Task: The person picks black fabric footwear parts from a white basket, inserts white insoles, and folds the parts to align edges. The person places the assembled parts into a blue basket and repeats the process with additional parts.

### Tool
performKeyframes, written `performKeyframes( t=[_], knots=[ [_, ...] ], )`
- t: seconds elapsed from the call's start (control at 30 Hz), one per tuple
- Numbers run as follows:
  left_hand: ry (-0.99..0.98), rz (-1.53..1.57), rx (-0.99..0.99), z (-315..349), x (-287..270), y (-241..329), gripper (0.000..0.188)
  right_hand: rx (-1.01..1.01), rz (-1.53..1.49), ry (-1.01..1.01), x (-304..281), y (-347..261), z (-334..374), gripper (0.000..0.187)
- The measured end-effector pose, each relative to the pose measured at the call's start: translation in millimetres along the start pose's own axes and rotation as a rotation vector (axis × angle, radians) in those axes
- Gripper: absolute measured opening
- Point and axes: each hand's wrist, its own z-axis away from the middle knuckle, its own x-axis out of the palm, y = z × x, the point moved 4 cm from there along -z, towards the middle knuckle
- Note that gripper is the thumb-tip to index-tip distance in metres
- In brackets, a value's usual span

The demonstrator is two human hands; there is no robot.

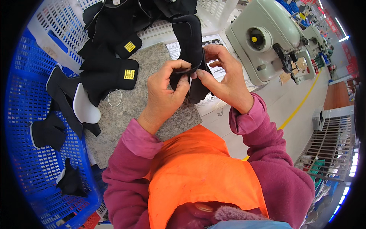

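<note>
Between my two hands is a black fabric strap piece [187,36], its long upper part reaching away from me and a darker folded part hanging below. My left hand [167,86] is closed, thumb and fingers pinching the piece's left edge. From the other side my right hand [225,76] pinches it between thumb and fingers, close to the left fingertips. Part of the fold is hidden behind my fingers. Left of my hands, black fabric pieces with yellow labels [129,74] lie partly over a grey stone-patterned board [126,122]. A thin white loop [114,98] rests there too.
A blue plastic basket [23,114] at the left holds black pieces and a white curved pad [84,105]. Behind is a white crate [49,23] with more black fabric. A pale green machine [263,42] stands at the right, near printed sheets [207,107].
</note>
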Motion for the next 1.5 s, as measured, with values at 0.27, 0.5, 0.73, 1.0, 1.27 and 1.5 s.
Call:
performKeyframes(
  t=[0.27,0.5,0.73,1.0,1.27,1.5],
  knots=[
    [-0.02,-0.102,0.16,-2.8,1.9,0.4,0.017,0.019,-0.025,0.059,7.9,1.4,4.3,0.044],
    [0.041,0.027,0.075,5.2,3.2,-7.1,0.018,-0.036,-0.005,0.189,18.0,4.7,6.9,0.04],
    [0.043,0.001,0.061,7.9,3.4,-5.9,0.023,-0.068,0.009,0.183,16.4,-1.7,10.0,0.044],
    [-0.041,-0.32,0.321,9.0,11.4,4.7,0.024,-0.021,-0.01,0.146,10.1,-3.0,11.3,0.045],
    [-0.157,-0.261,0.264,2.5,11.4,0.9,0.018,-0.023,0.009,0.113,0.7,-4.2,9.0,0.034],
    [-0.197,-0.308,0.242,-3.0,15.4,-1.5,0.018,-0.17,0.349,-0.082,-0.2,-9.3,13.8,0.009]
  ],
)
